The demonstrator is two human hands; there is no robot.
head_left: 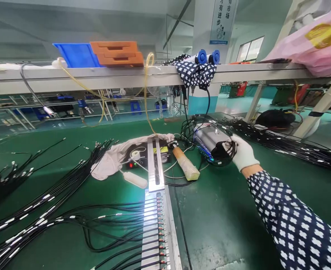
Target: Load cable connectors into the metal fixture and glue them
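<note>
My right hand [241, 153], in a white glove, reaches out at the right with its fingers curled round looped black cable [232, 150]. The fingers are at the near right end of a silver box [211, 135], whose side glows blue. My left hand is out of view. In the middle lies a long metal fixture [169, 225] with a row of black cables [120, 213] running into it from the left. A slotted metal plate [151, 165] extends from its far end. Between this plate and the silver box rests a soldering iron handle [186, 165] wrapped in clear film.
A black controller box [138, 159] with red digits sits behind the plate, partly under a pale cloth [105, 165]. Black cable bundles [55, 191] spread left, and more cables [289, 146] lie far right. A shelf rail [98, 77] crosses above, carrying blue [77, 54] and orange bins [117, 54].
</note>
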